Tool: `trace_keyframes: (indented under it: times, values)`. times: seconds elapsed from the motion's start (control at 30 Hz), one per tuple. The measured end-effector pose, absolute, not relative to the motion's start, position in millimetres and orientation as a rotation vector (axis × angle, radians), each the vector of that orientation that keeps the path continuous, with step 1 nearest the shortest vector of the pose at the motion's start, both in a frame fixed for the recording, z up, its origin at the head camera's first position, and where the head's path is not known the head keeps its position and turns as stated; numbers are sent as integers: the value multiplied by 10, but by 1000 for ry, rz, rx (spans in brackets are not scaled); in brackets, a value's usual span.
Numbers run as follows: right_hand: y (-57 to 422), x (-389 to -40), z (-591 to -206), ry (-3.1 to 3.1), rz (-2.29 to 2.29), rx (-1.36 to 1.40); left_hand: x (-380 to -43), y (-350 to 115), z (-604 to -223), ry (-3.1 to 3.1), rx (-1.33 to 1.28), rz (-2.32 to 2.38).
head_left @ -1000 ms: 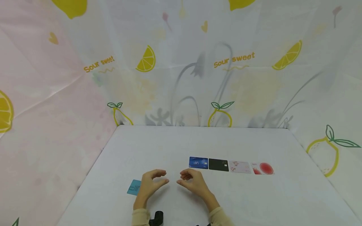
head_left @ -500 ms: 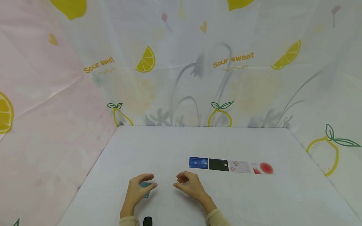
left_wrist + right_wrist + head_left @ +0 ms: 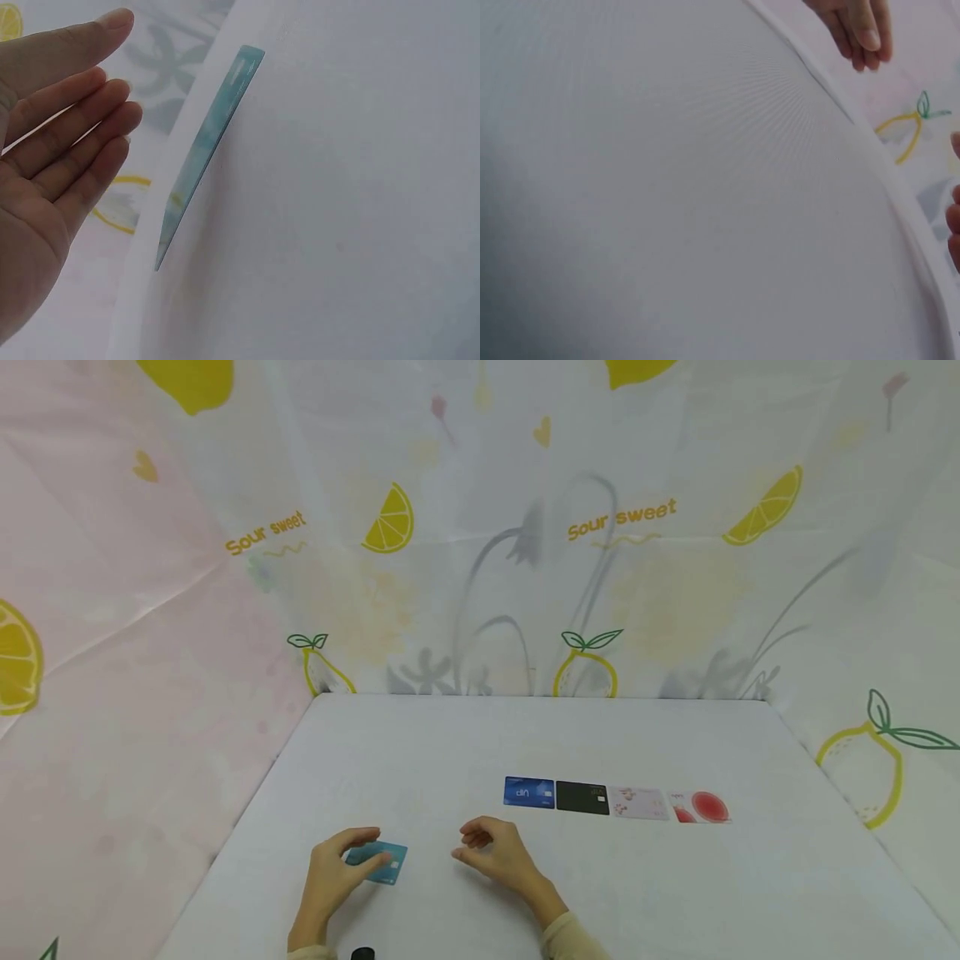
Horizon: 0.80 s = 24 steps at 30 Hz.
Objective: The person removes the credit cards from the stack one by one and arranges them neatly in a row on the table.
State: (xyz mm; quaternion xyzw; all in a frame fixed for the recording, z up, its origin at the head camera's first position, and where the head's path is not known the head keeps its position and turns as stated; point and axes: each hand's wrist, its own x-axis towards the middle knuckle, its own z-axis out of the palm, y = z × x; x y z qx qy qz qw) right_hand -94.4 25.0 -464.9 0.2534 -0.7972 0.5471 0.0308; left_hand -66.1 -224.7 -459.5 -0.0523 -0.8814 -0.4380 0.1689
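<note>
My left hand [image 3: 330,870] hovers over a teal card [image 3: 398,857] with its thumb and fingers spread apart and loosely bent. In the left wrist view, a gap shows between those fingers and the teal card [image 3: 204,154], which lies flat on the white table. Part of the card is hidden behind the thumb in the head view. To its right, my right hand [image 3: 504,858] hangs above the table with relaxed fingers and holds nothing. Only a few of its fingertips [image 3: 954,217] show at the edge of the right wrist view.
Farther back on the white table [image 3: 420,743] lies a row of cards: a blue one [image 3: 528,799], a black one [image 3: 577,798], a pale pink one [image 3: 639,810] and a white one with red circles [image 3: 708,807]. A lemon-print cloth [image 3: 480,610] hangs behind the table.
My left hand has moved left, from beside the teal card to over it, so more of the card shows right of the hand. The right hand has drifted slightly left. The cards lie still.
</note>
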Motion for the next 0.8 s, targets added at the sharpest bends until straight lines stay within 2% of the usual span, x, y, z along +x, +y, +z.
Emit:
trace_keyframes:
  times: [0.37,0.8]
  values:
    - [73,-1002,-4769,-2392,1691,911,-648,-2390,-4610,-2516,-148,-1177]
    - [-141,-1020,-4784,-2491,1670,917,-733,-2542,-4639,-2708,-36,-1153]
